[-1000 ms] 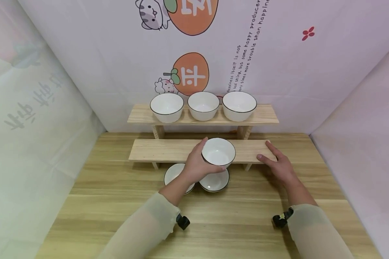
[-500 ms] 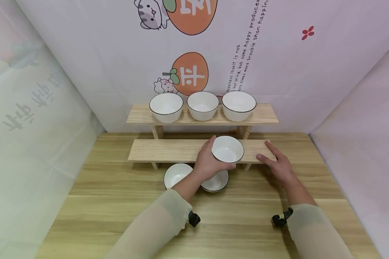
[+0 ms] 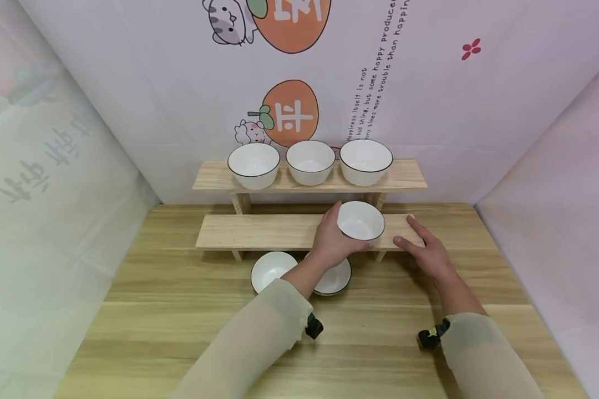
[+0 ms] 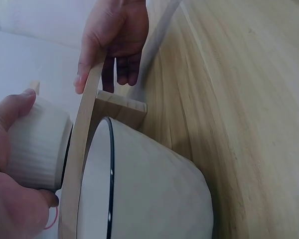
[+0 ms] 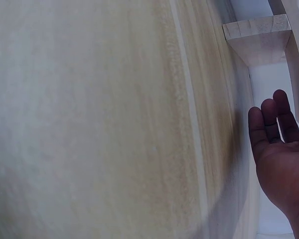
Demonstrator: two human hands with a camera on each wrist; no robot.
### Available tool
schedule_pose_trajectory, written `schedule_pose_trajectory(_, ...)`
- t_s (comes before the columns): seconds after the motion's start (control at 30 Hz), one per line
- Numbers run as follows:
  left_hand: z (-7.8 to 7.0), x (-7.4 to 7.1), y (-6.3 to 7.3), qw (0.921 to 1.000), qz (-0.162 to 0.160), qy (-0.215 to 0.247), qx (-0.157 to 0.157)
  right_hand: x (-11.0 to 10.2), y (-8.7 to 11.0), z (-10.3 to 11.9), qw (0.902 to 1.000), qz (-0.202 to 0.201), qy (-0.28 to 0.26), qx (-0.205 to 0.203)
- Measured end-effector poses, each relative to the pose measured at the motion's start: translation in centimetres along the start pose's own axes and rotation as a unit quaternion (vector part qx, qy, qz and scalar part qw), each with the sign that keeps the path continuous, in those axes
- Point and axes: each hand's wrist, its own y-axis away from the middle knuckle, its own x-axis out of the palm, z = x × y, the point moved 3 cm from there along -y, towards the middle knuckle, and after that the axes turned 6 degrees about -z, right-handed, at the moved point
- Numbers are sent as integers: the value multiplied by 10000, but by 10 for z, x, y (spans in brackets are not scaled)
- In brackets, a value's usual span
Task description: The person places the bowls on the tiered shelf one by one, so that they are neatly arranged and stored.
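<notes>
A white bowl with a dark rim [image 3: 361, 220] is held mouth up by my left hand [image 3: 331, 239] at the right half of the lower wooden shelf [image 3: 259, 231]. In the left wrist view the held bowl [image 4: 37, 144] is right by the shelf board [image 4: 79, 144]; whether it touches cannot be told. My right hand [image 3: 429, 252] grips the shelf's right end, thumb and index finger on top, other fingers below the board. Two similar bowls are on the table before the shelf: a left bowl [image 3: 272, 269] and a right bowl [image 3: 335, 277] partly hidden by my left forearm.
Three white bowls stand in a row on the upper shelf [image 3: 209, 176]: left [image 3: 254, 163], middle [image 3: 310, 160] and right [image 3: 366, 160]. The wood-grain table [image 3: 379, 354] runs between white printed cloth walls [image 3: 429, 100].
My left hand has carried the bowl to the right and slightly back along the lower shelf. My right hand has stayed at the shelf's end.
</notes>
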Motion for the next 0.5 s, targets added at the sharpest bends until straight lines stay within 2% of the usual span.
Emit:
schedule_pose_trajectory(0.2, -3, 7, -6, 10000, -87, -5, -23, 1, 2, 2, 10000, 14, 6, 66)
schedule_pose_trajectory(0.5, -6, 11, -8, 9999, -19, 91, 68, 1, 2, 3, 10000, 10, 25, 88)
